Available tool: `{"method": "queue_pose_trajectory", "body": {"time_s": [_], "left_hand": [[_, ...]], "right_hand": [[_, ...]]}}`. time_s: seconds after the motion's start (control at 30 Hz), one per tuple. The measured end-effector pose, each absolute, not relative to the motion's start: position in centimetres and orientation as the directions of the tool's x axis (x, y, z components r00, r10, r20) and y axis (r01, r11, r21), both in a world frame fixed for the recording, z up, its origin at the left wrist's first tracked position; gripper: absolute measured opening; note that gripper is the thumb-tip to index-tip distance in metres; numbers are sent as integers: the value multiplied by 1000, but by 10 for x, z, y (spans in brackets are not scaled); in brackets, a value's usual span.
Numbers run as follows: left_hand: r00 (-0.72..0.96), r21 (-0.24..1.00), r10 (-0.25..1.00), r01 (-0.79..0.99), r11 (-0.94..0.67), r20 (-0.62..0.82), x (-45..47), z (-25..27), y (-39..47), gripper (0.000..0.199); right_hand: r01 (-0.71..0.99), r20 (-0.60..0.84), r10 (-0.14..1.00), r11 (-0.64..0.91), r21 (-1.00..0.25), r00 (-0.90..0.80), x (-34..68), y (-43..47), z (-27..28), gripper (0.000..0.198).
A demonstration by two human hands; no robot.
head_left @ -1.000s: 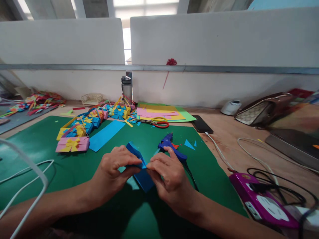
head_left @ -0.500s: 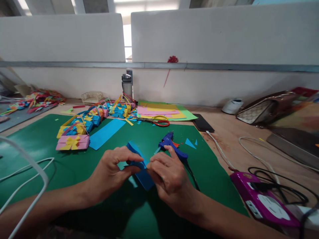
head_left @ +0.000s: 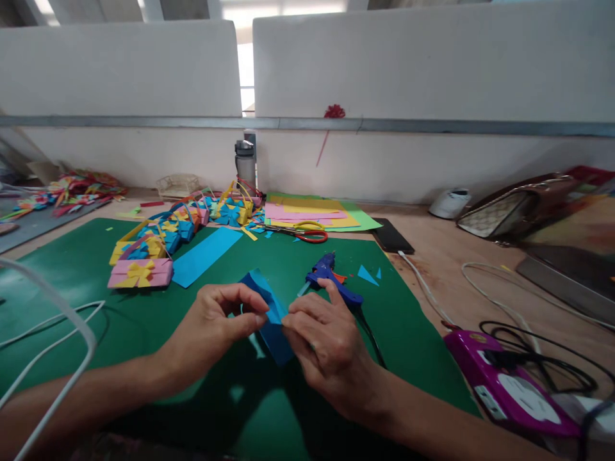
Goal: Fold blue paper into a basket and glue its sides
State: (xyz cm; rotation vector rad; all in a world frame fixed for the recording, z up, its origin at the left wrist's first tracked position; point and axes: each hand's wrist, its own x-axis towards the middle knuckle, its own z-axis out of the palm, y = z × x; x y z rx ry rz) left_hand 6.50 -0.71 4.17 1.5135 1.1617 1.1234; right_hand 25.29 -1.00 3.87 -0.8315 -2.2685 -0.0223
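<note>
A folded piece of blue paper (head_left: 275, 342) is held above the green mat, its upper end bent into a raised flap. My right hand (head_left: 331, 342) pinches its right edge between thumb and fingers. At the left side of the paper, my left hand (head_left: 223, 326) has thumb and forefinger brought together at the flap; what lies between the tips is mostly hidden. Just beyond my right hand lies a blue glue gun (head_left: 331, 278) with its nozzle pointing away. A flat blue paper strip (head_left: 206, 256) rests farther left.
Small paper baskets (head_left: 140, 273) line the mat's (head_left: 394, 320) left rear. Scissors (head_left: 310, 235) lie before stacked coloured sheets (head_left: 307, 214). A phone (head_left: 393, 237) and a purple power strip (head_left: 509, 384) with cables are at the right. A white cable (head_left: 72, 314) loops at the left.
My left thumb and forefinger have closed together and shifted slightly left along the blue paper, whose flap now stands more open. My right hand keeps its hold almost unmoved.
</note>
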Motion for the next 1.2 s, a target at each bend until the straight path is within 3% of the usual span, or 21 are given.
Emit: {"method": "queue_pose_trajectory", "body": {"time_s": [0.1, 0.17, 0.23, 0.33, 0.43, 0.53, 0.7, 1.0, 1.2], "left_hand": [[181, 979, 980, 166, -114, 84, 65, 41, -7, 5], [235, 944, 958, 244, -221, 163, 65, 41, -6, 6], [308, 830, 879, 319, -457, 365, 64, 41, -6, 8], [393, 552, 680, 398, -733, 619, 62, 38, -4, 10], [443, 362, 574, 477, -801, 689, 60, 36, -1, 9], [466, 270, 532, 517, -812, 707, 58, 37, 2, 7], [493, 244, 515, 513, -823, 701, 58, 40, 4, 8], [598, 309, 496, 393, -866, 630, 56, 46, 11, 8], [576, 292, 468, 375, -880, 670, 59, 47, 9, 12]], "right_hand": [[576, 636, 559, 789, -211, -533, 253, -10, 39, 20], [585, 640, 563, 783, -211, -523, 252, -9, 38, 20], [592, 646, 568, 777, -217, -510, 252, -8, 37, 19], [591, 643, 577, 773, -230, -504, 252, -7, 36, 18], [594, 627, 590, 768, -240, -509, 252, -8, 36, 18], [599, 619, 597, 763, -243, -510, 252, -9, 37, 19], [598, 615, 602, 761, -251, -509, 252, -8, 35, 18], [592, 600, 606, 764, -257, -522, 256, -8, 37, 19], [588, 622, 604, 763, -270, -498, 255, -10, 40, 15]]}}
